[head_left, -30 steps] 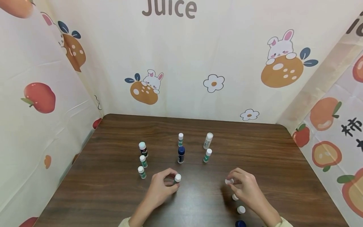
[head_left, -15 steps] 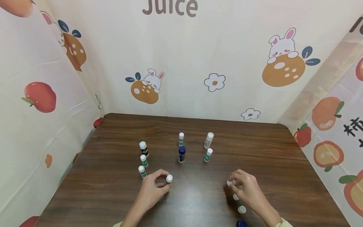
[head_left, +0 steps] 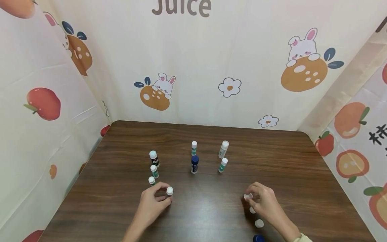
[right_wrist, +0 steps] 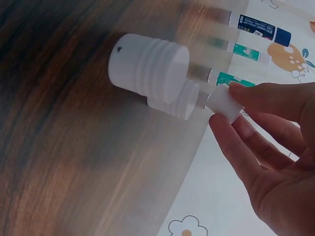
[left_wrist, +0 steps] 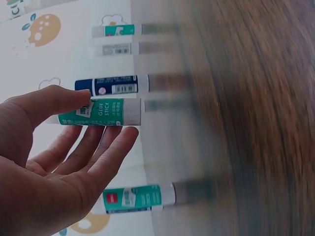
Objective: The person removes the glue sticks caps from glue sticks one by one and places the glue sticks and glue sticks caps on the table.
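Note:
My left hand (head_left: 152, 201) grips a green glue stick (left_wrist: 106, 112) upright between thumb and fingers, its white cap up. Just behind that hand stands a column of glue sticks: a partly hidden green one (head_left: 152, 180), another green one (head_left: 154, 171) and a black-labelled one (head_left: 153, 158). At the right, my right hand (head_left: 262, 200) pinches a small white cap (right_wrist: 224, 102) low over the table. Beside it are two loose white caps, a nearer one (head_left: 259, 223) and one partly covered by the hand (head_left: 252, 210). A blue cap (head_left: 258, 238) shows at the bottom edge.
Mid-table stand a navy glue stick (head_left: 195, 164) and a small green one (head_left: 194, 148). To their right are a white stick (head_left: 223, 149) and a green one (head_left: 223, 165). Printed curtains surround the brown wooden table (head_left: 257, 148) at the back and sides.
My left hand has carried the green glue stick leftward, close to the left column, and now covers part of the nearest stick there. The right hand keeps its cap in nearly the same place.

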A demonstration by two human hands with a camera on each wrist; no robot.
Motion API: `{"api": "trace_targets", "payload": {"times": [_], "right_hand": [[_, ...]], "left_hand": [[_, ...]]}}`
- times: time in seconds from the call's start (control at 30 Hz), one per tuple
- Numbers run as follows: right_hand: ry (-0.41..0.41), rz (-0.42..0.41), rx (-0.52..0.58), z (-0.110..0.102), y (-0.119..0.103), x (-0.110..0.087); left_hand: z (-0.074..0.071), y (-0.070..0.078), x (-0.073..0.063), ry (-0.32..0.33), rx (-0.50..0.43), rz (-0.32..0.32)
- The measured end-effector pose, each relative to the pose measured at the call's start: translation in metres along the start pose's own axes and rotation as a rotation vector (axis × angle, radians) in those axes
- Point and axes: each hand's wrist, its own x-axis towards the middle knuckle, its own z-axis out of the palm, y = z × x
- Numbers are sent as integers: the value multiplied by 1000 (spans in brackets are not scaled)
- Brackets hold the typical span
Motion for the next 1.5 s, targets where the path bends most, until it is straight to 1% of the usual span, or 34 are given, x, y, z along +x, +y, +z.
{"api": "trace_targets", "payload": {"times": [0.23, 0.43, 0.53, 0.67, 0.87, 1.07, 1.2, 1.33, 1.43, 1.5], "right_hand": [[-12, -1, -2, 2, 3, 0], [-35, 40, -1, 2, 4, -1], [-39, 37, -11, 2, 5, -1], [-26, 0, -18, 4, 9, -1], [12, -65, -49, 8, 13, -3], [13, -78, -66, 11, 15, -5], [13, -59, -68, 12, 15, -7], [-25, -7, -54, 12, 14, -8], [-63, 25, -54, 12, 12, -8], [-73, 42, -66, 12, 12, -8]], "left_hand": [[-11, -3, -3, 40, -25, -20], [-17, -10, -7, 74, -4, -49], [-20, -13, -8, 84, 7, -73], [-25, -15, -9, 100, 20, -93], [-34, -20, -11, 126, 26, -102], [-39, -24, -13, 133, 53, -118], [-41, -26, -13, 133, 77, -128], [-42, -27, -13, 132, 99, -136], [-42, -26, -14, 131, 86, -143], [-43, -24, -14, 130, 71, -151]]}}
